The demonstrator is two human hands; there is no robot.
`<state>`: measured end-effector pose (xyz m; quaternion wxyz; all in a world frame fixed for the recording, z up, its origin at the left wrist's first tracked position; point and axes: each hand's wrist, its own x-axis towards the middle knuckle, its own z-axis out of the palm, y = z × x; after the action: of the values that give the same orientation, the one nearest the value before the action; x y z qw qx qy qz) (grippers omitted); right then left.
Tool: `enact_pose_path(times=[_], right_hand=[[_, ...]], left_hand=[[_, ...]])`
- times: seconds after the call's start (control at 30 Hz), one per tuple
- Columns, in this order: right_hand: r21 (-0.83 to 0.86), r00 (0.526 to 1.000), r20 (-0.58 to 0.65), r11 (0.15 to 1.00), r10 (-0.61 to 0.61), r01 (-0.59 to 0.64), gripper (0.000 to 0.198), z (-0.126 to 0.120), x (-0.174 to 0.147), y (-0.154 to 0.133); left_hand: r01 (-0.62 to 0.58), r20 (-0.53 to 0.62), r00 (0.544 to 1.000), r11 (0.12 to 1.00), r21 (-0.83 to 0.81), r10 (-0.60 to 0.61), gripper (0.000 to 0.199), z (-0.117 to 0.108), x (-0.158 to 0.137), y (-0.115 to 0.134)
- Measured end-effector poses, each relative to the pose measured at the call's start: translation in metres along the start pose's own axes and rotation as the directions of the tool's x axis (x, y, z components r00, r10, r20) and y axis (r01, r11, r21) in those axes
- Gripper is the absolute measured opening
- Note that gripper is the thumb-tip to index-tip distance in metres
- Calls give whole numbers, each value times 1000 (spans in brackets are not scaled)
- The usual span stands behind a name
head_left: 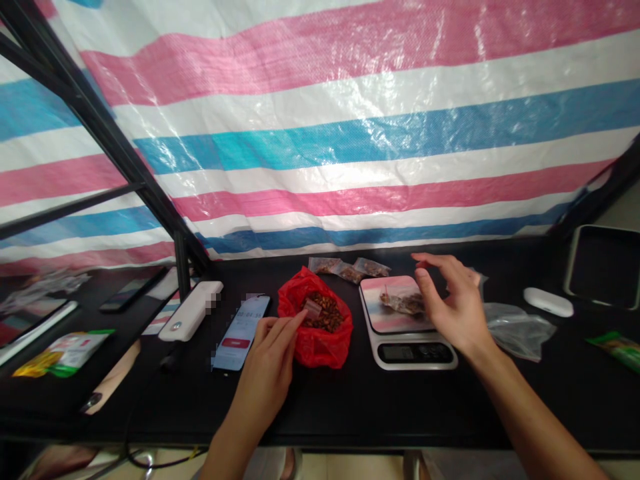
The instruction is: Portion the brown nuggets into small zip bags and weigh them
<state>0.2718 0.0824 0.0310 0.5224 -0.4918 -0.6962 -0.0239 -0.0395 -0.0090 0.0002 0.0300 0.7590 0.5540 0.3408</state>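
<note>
My left hand (270,350) is at the left edge of a red plastic bag (325,350) that stands open. Its fingers are pressed together and pinch a small clear plastic piece (313,308), which rests over the brown beans or seeds (330,315) in the bag. My right hand (453,303) hovers over the right side of a white kitchen scale (377,347), thumb and fingers apart, with nothing visible between them. On the scale's plate lies a small clear bag with brown contents (403,302), partly behind the right thumb. The scale's display is too dark to read.
Several small filled bags (350,270) lie behind the red bag. A phone (243,330) and a white power bank (193,310) are at left. Right of the scale are clear empty bags (517,330) and a white case (549,302). A striped sheet (350,140) hangs behind.
</note>
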Motion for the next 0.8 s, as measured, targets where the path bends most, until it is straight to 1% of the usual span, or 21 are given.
enact_pose_path(times=[0.13, 0.2, 0.33, 0.37, 0.43, 0.5, 0.63, 0.7, 0.8], right_hand=[[3, 999, -31, 1000, 23, -23, 23, -2, 3, 2], [16, 999, -28, 999, 30, -30, 22, -2, 3, 1], [19, 1000, -18, 1000, 10, -9, 20, -2, 3, -1], [17, 1000, -18, 1000, 7, -6, 20, -2, 3, -2], [9, 1000, -25, 1000, 7, -7, 20, -2, 3, -2], [0, 999, -44, 1000, 11, -11, 21, -3, 3, -1], [0, 997, -73, 1000, 10, -10, 21, -4, 4, 0], [4, 997, -78, 1000, 10, -9, 20, -4, 3, 1], [-4, 997, -76, 1000, 4, -4, 21, -4, 2, 2]], left_hand=[[8, -91, 996, 1000, -11, -9, 33, 0, -1, -2], [12, -117, 993, 999, -30, -15, 31, 0, -1, -3], [3, -82, 997, 995, -95, -11, 38, 3, 2, -1], [1, -86, 996, 995, -102, -10, 41, 4, 3, 0], [10, -132, 991, 996, -92, -22, 43, 5, 5, 3], [23, -218, 975, 998, -63, -36, 40, 3, 8, 6], [19, -399, 917, 1000, -10, -21, 30, -2, 12, 15], [11, -452, 892, 1000, -6, -12, 26, -4, 13, 20], [-10, -483, 875, 999, -33, -7, 23, -3, 13, 25]])
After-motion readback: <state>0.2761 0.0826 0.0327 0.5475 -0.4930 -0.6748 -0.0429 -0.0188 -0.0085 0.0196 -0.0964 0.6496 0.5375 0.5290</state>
